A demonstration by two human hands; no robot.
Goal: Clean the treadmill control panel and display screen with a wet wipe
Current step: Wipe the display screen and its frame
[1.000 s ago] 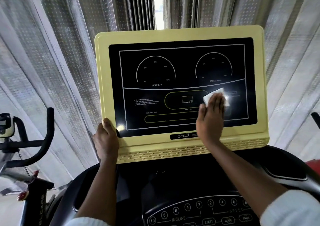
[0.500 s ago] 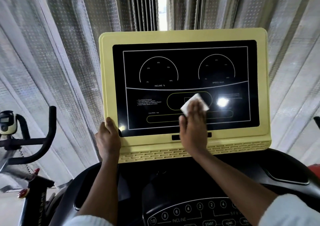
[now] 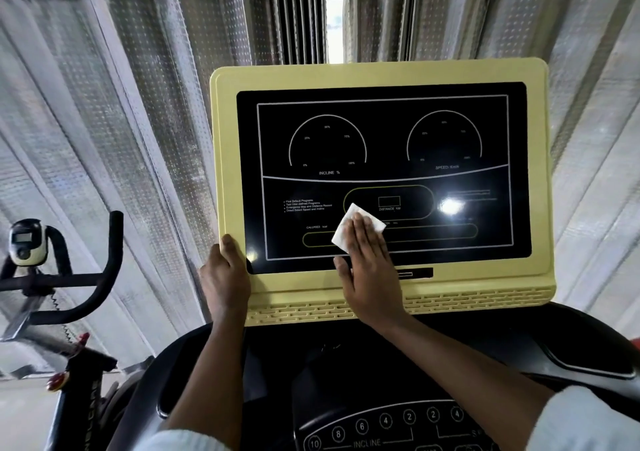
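Right hand (image 3: 369, 270) pressing white wipe (image 3: 356, 227) flat on black display screen (image 3: 381, 146), left hand (image 3: 223, 277) gripping yellow frame (image 3: 346, 71)

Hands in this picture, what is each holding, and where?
Left hand grips the display at its lower left corner; right hand presses the wipe flat on the screen.

The screen (image 3: 381, 146) is open to a pass across its whole upper half and its right side, bare glass up to the frame (image 3: 377, 73). The right hand (image 3: 367, 270) lies flat on the wipe (image 3: 346, 229) and covers the lower middle. Its forearm (image 3: 450, 357) crosses the dark console below the frame. The left hand (image 3: 225, 277) grips the frame's lower left corner and blocks that edge. Curtains (image 3: 138, 104) hang behind the frame. A handlebar (image 3: 104, 260) stands well apart to the left.
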